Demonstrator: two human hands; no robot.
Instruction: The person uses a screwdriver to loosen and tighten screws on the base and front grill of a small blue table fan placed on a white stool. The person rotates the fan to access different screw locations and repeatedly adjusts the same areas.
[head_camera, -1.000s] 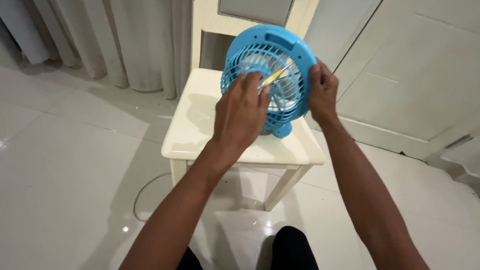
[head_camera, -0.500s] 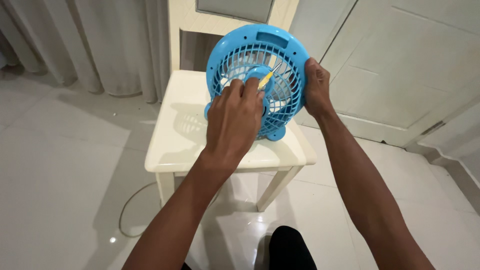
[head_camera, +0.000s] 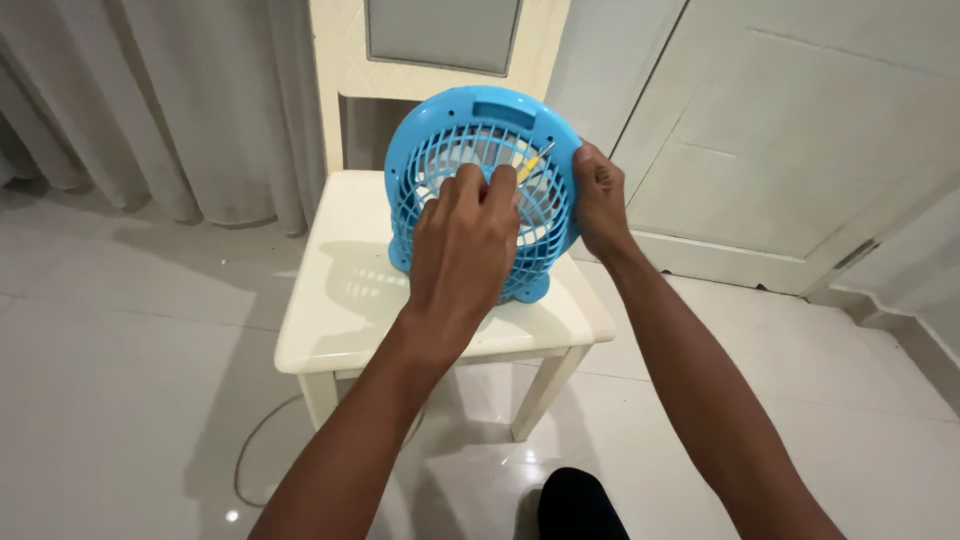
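Round blue plastic desk fan (head_camera: 480, 190) stands on the cream wooden chair seat (head_camera: 340, 300). At its grille front our left hand (head_camera: 462, 250) has its grip pinched on a thin yellow-handled tool (head_camera: 533, 163); our right hand (head_camera: 600, 200) clasps its rim. Next, we judge, steady turning.

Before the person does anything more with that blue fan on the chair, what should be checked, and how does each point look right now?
1. Fan standing upright on the cream chair: ok.
2. Right hand steadying the fan's rim: ok.
3. Left hand on the front grille, fingers at the yellow-handled tool: ok.
4. Tool tip seated where it should be: cannot tell, hidden by the grille.
5. Fan unplugged: cannot tell; a cable lies on the floor, ends unseen.
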